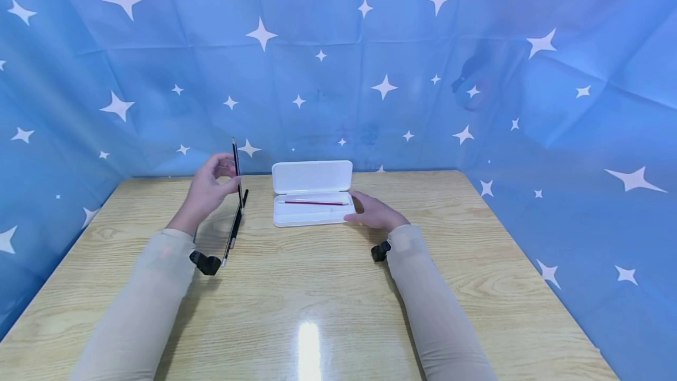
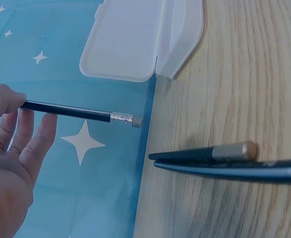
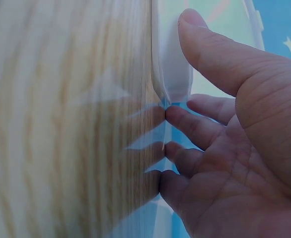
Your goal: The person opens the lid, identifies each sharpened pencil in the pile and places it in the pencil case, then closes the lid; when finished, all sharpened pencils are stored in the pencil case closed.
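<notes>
In the head view my left hand (image 1: 210, 187) pinches a black pencil (image 1: 237, 163) between thumb and fingers. It stands nearly upright, its eraser end down; in the left wrist view the silver ferrule and eraser show clearly. Below that hand two dark pencils (image 1: 234, 228) lie close together on the table. My right hand (image 1: 376, 213) grips the right end of a white pencil case (image 1: 312, 221), thumb at the front corner and fingers round the side. Its lid (image 1: 312, 177) stands raised at the back. A red pencil (image 1: 312, 202) lies lengthwise inside.
The wooden table (image 1: 317, 287) ends at the back against a blue curtain (image 1: 328, 75) with white stars. A dark wrist camera (image 1: 205, 263) sits on the left sleeve and another camera (image 1: 380, 251) on the right one.
</notes>
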Available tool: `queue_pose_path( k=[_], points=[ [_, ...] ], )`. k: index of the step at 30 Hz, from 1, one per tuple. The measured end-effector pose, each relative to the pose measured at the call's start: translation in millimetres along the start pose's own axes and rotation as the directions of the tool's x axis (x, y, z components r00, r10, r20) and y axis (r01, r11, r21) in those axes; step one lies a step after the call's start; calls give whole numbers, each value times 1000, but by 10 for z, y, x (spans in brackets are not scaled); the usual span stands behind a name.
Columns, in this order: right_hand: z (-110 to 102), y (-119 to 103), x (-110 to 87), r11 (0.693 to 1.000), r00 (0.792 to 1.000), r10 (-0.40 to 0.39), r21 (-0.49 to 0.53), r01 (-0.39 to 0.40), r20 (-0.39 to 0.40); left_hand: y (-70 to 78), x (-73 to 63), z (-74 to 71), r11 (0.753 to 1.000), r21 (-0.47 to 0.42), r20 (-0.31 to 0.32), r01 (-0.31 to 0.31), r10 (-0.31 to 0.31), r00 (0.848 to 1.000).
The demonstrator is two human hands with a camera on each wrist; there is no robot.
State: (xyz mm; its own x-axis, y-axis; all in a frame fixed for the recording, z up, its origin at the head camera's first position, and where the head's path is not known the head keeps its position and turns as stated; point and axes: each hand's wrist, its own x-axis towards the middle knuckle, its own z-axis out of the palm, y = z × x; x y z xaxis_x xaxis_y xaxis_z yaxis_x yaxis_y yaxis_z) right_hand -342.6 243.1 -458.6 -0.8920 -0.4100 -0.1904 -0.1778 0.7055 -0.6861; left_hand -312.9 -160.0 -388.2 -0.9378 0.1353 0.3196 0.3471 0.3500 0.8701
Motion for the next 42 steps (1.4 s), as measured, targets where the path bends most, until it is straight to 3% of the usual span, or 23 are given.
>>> queue_pose_path(
  k=[4,8,30,42],
  points=[
    [4,10,6,1000,1000,-3,2,3,-1,-185,84,51,1000,0,-17,-6,6,1000],
    [16,21,14,1000,1000,-3,10,3,-2,-218,105,111,1000,-14,-24,-27,26,999],
    [21,27,9,1000,1000,-11,-3,11,-6,-106,174,369,998,25,-17,-50,50,999],
    [-5,-13,-12,1000,1000,-17,13,17,1,-91,219,481,996,-74,-2,-42,42,999]
  ],
)
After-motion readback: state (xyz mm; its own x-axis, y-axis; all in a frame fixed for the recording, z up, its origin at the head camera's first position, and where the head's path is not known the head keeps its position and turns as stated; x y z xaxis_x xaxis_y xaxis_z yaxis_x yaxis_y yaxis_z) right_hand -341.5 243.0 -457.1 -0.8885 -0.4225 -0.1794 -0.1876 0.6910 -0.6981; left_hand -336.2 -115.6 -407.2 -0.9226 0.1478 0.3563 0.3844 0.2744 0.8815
